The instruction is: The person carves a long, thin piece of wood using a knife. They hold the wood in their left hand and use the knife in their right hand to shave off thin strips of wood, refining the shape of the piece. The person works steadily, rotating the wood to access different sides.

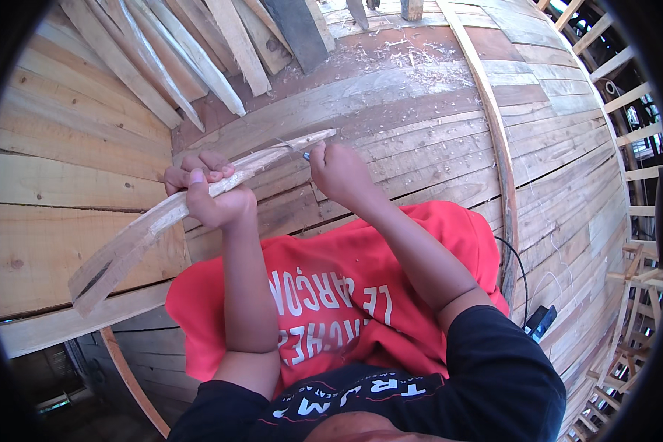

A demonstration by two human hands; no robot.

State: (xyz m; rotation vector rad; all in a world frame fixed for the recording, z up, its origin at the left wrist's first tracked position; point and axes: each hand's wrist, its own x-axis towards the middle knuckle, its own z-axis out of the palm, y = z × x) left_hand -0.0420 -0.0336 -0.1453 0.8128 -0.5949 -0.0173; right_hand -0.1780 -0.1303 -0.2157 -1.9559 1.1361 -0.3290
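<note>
The left hand [206, 190] has its fingers wrapped tight around a curved wood strip [166, 217], which runs from 8 o'clock up toward 1 o'clock. The right hand [339, 171] is fisted on a small blade [306, 155] touching the strip's upper end.

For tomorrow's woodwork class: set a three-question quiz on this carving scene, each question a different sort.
1. True or false: the left hand grips the wooden stick.
2. The cloth under the forearms is: A blue, B red, C green?
3. Fill in: the right hand holds a small tool against the ____.

Key: 1 true; 2 B; 3 stick.
</note>
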